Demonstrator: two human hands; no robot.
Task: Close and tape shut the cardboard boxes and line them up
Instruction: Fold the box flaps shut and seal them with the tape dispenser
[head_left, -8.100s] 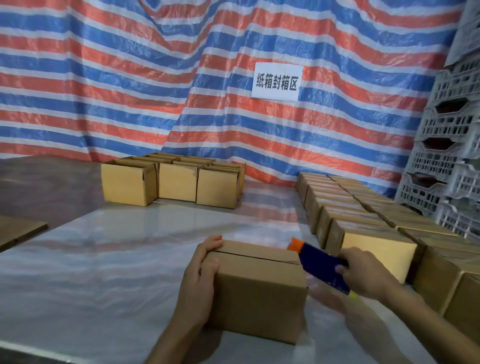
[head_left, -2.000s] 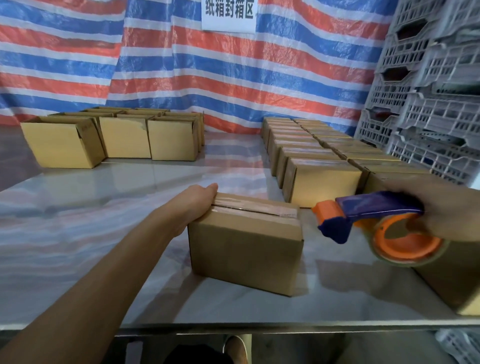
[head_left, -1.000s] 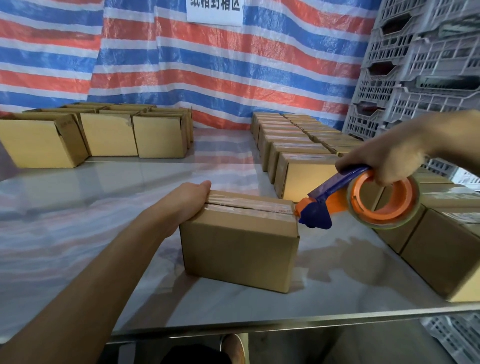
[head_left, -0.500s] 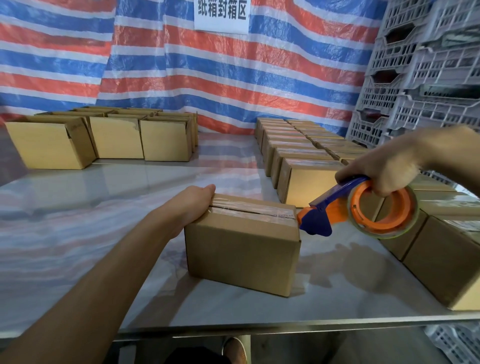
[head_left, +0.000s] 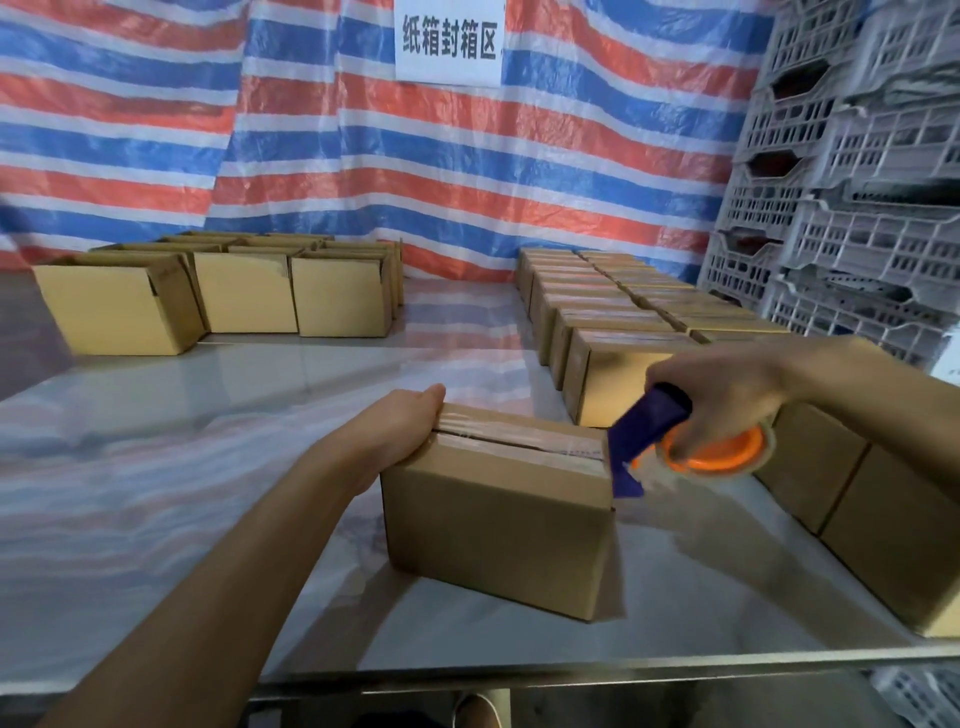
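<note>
A: At table (head_left: 182, 493) front edge: cardboard box (head_left: 498, 525), tape along top seam. Hands?
B: Left hand (head_left: 402, 431) flat, pressing its left top edge. Right hand (head_left: 727, 395) grips tape dispenser (head_left: 691, 447), nose against its right end. Sealed boxes (head_left: 613, 322) table right, open boxes (head_left: 249, 296) table far-left.

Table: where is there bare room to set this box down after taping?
Widest: bare table left of the box, between the open boxes and the near edge. A lane runs back between open boxes and taped rows. Crowded: the right side, rows packed together, tape dispenser filling the gap beside the box.
</note>
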